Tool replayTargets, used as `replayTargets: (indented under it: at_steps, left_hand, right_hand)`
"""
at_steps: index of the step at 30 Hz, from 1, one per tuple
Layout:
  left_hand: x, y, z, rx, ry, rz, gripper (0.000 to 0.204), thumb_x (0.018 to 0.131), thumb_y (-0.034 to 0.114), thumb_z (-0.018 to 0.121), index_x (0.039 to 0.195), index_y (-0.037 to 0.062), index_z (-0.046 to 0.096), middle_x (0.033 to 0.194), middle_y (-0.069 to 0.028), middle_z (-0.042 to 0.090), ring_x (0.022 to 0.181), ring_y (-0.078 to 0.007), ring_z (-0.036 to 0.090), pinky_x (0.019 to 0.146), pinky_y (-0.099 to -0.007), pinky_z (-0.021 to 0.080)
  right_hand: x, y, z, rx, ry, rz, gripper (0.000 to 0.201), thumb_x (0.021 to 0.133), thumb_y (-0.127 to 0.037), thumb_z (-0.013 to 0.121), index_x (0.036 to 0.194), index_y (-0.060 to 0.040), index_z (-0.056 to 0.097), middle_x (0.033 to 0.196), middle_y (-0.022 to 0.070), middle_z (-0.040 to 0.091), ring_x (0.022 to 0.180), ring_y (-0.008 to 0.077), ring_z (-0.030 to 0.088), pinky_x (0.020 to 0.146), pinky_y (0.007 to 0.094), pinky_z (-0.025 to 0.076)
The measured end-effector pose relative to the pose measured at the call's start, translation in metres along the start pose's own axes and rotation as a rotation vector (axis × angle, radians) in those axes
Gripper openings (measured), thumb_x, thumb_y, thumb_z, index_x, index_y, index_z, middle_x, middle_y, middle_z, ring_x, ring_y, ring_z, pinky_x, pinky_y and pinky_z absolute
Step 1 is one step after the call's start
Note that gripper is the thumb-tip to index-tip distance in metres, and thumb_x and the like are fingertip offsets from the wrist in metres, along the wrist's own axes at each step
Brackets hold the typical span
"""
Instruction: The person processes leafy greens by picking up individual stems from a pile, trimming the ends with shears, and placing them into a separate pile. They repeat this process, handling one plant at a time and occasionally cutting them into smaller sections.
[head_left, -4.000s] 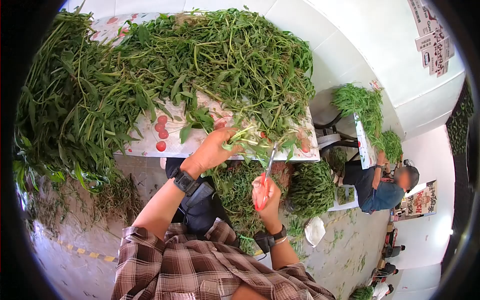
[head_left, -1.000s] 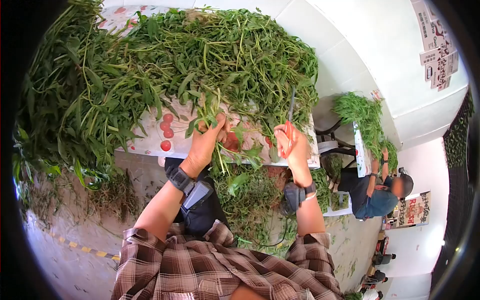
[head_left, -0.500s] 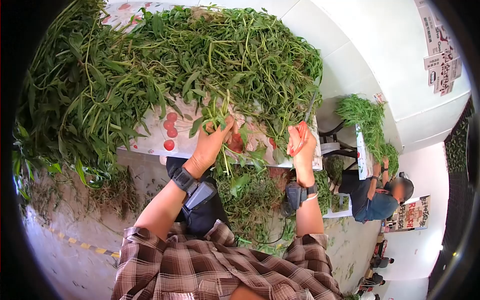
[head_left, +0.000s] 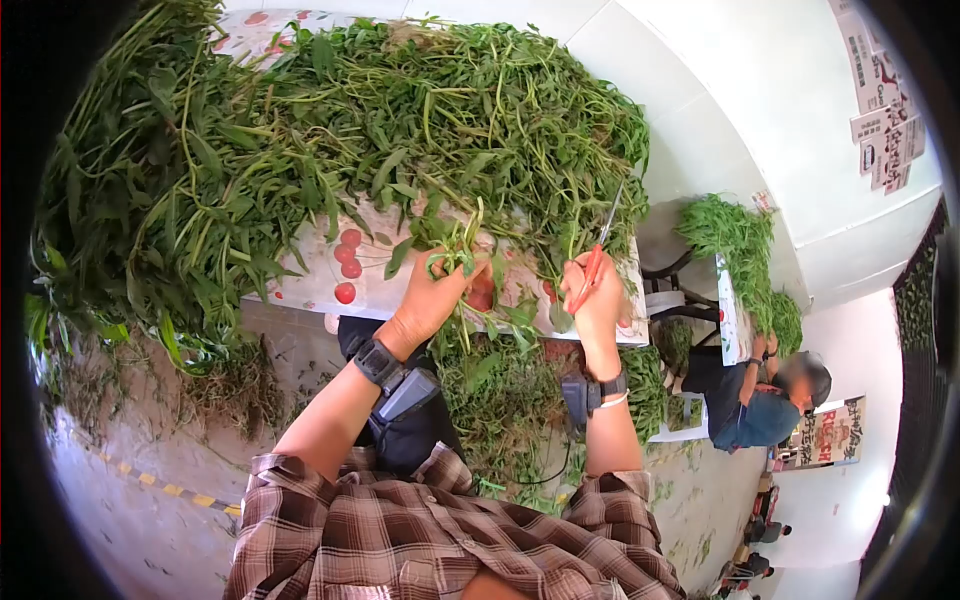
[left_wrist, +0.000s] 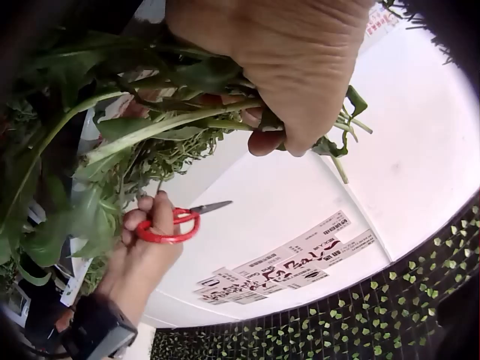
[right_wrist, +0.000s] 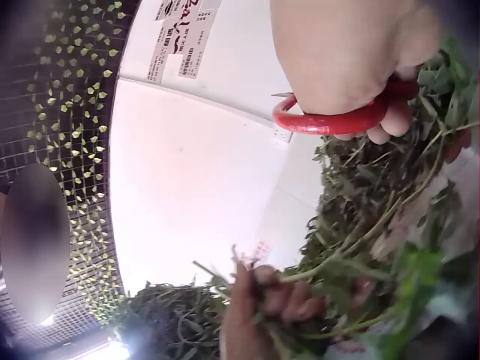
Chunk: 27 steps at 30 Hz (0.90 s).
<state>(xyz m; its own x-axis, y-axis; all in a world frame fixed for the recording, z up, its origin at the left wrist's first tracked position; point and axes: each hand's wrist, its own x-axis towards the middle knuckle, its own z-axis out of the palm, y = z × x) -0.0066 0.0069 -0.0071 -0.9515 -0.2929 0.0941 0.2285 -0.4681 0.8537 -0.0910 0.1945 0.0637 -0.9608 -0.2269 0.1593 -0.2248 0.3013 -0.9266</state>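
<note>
Now, line by line.
Left hand: the left hand (head_left: 432, 292) is at the near edge of the worktop (head_left: 300, 285), its fingers (left_wrist: 274, 139) curled tight round a small bunch of green stems (head_left: 455, 250).
Bunch: leafy tops stick up past the knuckles; cut ends hang down below the worktop edge.
Right hand: the right hand (head_left: 597, 290), just right of the left, has its fingers through the red loops of the scissors (head_left: 590, 262).
Scissors: blades together, pointing up and away toward the far right, clear of the bunch.
Worktop: covered by a cloth printed with red fruit and heaped with a big pile of greens (head_left: 330, 130).
Floor: trimmed scraps (head_left: 500, 400) lie near the person's legs.
Far right: another person (head_left: 765, 395) sits by a second table of greens (head_left: 735, 240).
</note>
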Motion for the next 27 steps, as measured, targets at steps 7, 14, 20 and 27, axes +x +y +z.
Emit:
replayTargets:
  at_steps: [7,14,20,27]
  left_hand:
    - [-0.007,0.017,0.009,0.081,-0.171,0.123,0.019,0.082,0.002,0.061,0.101,0.0012,0.063,0.095,-0.0025,0.065,0.085,-0.0128,0.058,0.08,-0.0268,0.047]
    - [-0.005,0.006,0.004,0.404,-0.287,0.348,0.026,0.078,0.008,0.066,0.103,0.006,0.067,0.102,-0.0017,0.065,0.098,-0.0177,0.049,0.097,-0.0317,0.035]
    - [-0.008,0.009,0.006,0.083,-0.232,0.061,0.02,0.082,0.003,0.06,0.102,0.003,0.062,0.095,-0.0034,0.06,0.085,-0.012,0.056,0.082,-0.0238,0.044]
    - [-0.002,0.014,0.009,0.166,-0.02,0.337,0.013,0.095,0.018,0.051,0.093,0.0051,0.05,0.088,-0.0001,0.057,0.079,-0.0074,0.051,0.075,-0.0241,0.043]
  right_hand:
    - [-0.048,-0.046,0.022,0.021,-0.221,0.095,0.011,0.085,-0.008,0.06,0.083,-0.0035,0.05,0.061,0.0012,0.053,0.046,0.0057,0.047,0.04,0.0207,0.036]
    - [-0.059,-0.04,0.043,0.118,-0.316,0.096,0.012,0.087,-0.011,0.059,0.09,-0.0024,0.051,0.062,0.003,0.054,0.045,0.0061,0.048,0.038,0.0202,0.037]
    - [-0.066,-0.049,0.04,0.259,-0.245,0.06,0.014,0.09,-0.016,0.059,0.092,-0.0038,0.051,0.062,0.0033,0.055,0.042,0.0056,0.045,0.038,0.0183,0.035]
    - [-0.084,-0.032,0.022,0.224,-0.115,0.085,0.019,0.089,-0.019,0.058,0.088,-0.0013,0.052,0.061,0.0059,0.054,0.039,0.0087,0.044,0.036,0.0205,0.035]
